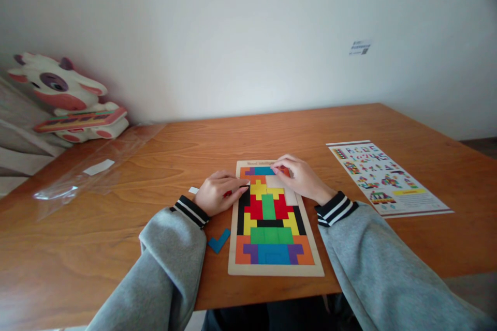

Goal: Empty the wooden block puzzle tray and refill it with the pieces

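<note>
A wooden block puzzle [275,270] lies in front of me, its pale frame filled with coloured pieces and showing bare wood at the upper right. My left hand [219,192] rests over the frame's upper left side, thumb and fingers closed at the edge of a black piece. A bit of red [228,194] shows in the gap behind its fingertips; whether it is held I cannot tell. At the top right, my right hand [298,178] pinches beside the blue piece [263,170]; its fingertips hide whatever they hold. Left of the frame lies a loose blue L-shaped piece [219,241].
A printed pattern sheet [388,178] lies to the right. Clear plastic wrapping [89,176] stretches across the left side of the wooden table [186,147]. A cow-shaped toy keyboard [77,101] stands at the back left. A small white piece [193,190] is beside my left hand.
</note>
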`<act>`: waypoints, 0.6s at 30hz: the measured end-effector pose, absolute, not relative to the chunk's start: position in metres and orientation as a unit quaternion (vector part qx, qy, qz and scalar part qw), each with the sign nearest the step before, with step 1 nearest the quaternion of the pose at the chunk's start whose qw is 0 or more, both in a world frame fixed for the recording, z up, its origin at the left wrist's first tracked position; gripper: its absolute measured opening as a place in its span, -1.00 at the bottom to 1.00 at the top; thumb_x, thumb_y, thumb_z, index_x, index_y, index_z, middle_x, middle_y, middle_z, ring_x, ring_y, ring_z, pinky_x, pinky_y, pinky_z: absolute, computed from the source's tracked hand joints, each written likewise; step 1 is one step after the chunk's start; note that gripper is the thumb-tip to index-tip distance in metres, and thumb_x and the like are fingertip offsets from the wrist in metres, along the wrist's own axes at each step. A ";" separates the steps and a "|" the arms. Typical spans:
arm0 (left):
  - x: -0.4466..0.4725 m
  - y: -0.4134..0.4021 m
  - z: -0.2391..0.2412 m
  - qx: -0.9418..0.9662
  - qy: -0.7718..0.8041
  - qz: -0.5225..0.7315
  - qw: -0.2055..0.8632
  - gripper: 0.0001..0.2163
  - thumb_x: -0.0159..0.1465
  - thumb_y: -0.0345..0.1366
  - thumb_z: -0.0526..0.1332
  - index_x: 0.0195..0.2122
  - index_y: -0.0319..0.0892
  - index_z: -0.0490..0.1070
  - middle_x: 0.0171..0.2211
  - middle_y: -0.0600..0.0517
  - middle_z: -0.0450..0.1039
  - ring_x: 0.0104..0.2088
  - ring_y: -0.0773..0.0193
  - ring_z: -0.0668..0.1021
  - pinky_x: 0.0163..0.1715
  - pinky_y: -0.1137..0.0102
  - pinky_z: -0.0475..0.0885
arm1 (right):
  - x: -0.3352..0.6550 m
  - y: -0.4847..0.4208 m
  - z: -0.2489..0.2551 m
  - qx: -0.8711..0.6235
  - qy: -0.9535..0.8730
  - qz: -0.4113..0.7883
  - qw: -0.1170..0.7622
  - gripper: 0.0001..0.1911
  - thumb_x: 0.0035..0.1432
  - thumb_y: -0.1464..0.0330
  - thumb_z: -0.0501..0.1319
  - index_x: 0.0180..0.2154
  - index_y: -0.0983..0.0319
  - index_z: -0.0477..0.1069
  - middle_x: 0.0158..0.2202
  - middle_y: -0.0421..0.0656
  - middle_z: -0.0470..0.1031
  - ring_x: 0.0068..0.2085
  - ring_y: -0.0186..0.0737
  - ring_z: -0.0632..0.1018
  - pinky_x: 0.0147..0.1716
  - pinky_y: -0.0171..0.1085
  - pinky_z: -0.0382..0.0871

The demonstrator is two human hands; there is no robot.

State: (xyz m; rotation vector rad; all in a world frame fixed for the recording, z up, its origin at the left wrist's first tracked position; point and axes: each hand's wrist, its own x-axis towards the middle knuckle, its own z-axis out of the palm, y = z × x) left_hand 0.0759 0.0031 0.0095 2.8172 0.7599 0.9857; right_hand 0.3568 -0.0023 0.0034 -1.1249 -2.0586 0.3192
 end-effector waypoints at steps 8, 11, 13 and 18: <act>0.076 0.002 0.007 0.916 0.257 0.304 0.047 -0.79 0.37 -0.25 0.17 -0.08 -0.09 0.59 -0.27 -0.04 0.64 -0.23 0.22 0.63 -0.18 0.34 0.56 | 0.350 -0.009 0.004 -0.390 -0.841 0.142 0.347 -0.79 0.30 0.32 0.17 -0.11 0.13 0.56 -0.14 -0.11 0.63 -0.09 -0.13 0.59 -0.01 -0.07 0.45; 0.077 0.002 0.007 0.913 0.258 0.308 0.063 -0.80 0.37 -0.27 0.18 -0.10 -0.11 0.58 -0.26 -0.04 0.64 -0.24 0.22 0.64 -0.18 0.35 0.56 | 0.346 -0.011 0.004 -0.371 -0.853 0.139 0.339 -0.77 0.31 0.32 0.17 -0.09 0.11 0.57 -0.15 -0.12 0.64 -0.11 -0.14 0.61 -0.03 -0.08 0.47; 0.077 0.002 0.006 0.915 0.256 0.305 0.066 -0.80 0.38 -0.28 0.17 -0.10 -0.11 0.58 -0.24 -0.03 0.64 -0.23 0.23 0.64 -0.17 0.36 0.56 | 0.345 -0.013 0.004 -0.370 -0.860 0.134 0.325 -0.76 0.32 0.32 0.17 -0.08 0.11 0.58 -0.16 -0.10 0.64 -0.13 -0.14 0.61 -0.06 -0.09 0.48; 0.076 0.003 0.003 0.919 0.254 0.291 0.082 -0.80 0.38 -0.30 0.16 -0.09 -0.11 0.56 -0.20 -0.02 0.64 -0.18 0.21 0.64 -0.14 0.36 0.54 | 0.343 -0.015 0.003 -0.360 -0.873 0.144 0.297 -0.74 0.32 0.34 0.17 -0.03 0.11 0.57 -0.18 -0.08 0.63 -0.17 -0.17 0.61 -0.11 -0.13 0.51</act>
